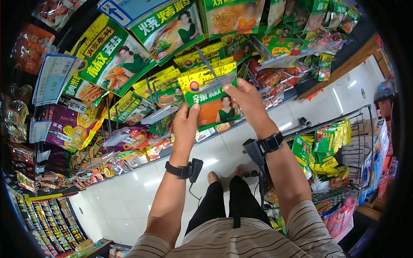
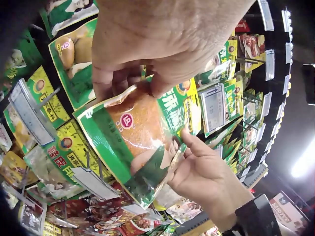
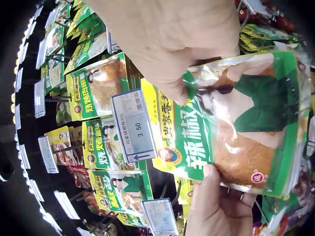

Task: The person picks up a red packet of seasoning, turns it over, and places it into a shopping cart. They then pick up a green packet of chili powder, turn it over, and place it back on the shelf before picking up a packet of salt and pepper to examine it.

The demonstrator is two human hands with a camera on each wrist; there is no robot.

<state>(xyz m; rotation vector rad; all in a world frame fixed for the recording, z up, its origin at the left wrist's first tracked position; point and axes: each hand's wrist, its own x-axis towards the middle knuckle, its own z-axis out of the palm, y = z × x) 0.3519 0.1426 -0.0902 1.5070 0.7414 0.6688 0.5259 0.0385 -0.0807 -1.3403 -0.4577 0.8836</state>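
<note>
Both hands hold a green and yellow spice packet [image 1: 209,112] with a clear window showing orange-brown powder, in front of the shelf hooks. My left hand [image 1: 186,124] pinches its left edge, thumb on the front. The right hand [image 1: 248,103] grips the upper right edge, its thumb near a clear price-tag holder. In the left wrist view the packet [image 2: 133,128] lies between the left hand [image 2: 162,44] and the right hand [image 2: 206,177]. In the right wrist view the packet's front [image 3: 246,123] faces the camera, with the right hand [image 3: 172,39] at one edge and the left hand [image 3: 216,211] opposite.
More seasoning packets [image 1: 114,60] hang on hooks around, with price tags [image 1: 55,77] in front. A wire cart [image 1: 359,150] holding green and yellow packets [image 1: 325,146] stands at the right. Tiled floor [image 1: 129,193] lies below, and another stocked shelf [image 1: 53,219] is at the lower left.
</note>
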